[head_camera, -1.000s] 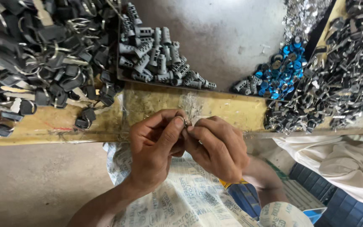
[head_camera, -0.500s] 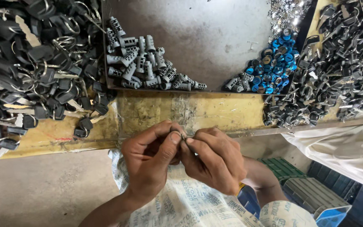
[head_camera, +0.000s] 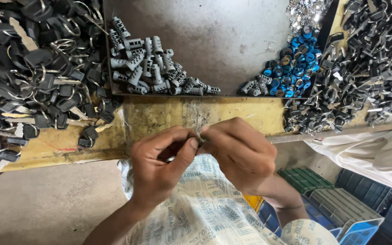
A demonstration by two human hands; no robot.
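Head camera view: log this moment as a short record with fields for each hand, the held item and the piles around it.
left hand: left hand, thumb and fingers pinched on the small metal part
right hand: right hand, pinching the same part from the other side
held item: mostly hidden by the fingers, kind unclear
left pile: black-headed keys on rings
tray: grey ribbed lock cylinders, blue-capped round pieces
right pile: dark metal key parts
lap: printed pale cloth

left hand [head_camera: 159,168] and right hand [head_camera: 239,152] pinch a small metal part [head_camera: 199,138] together above printed cloth [head_camera: 205,208].
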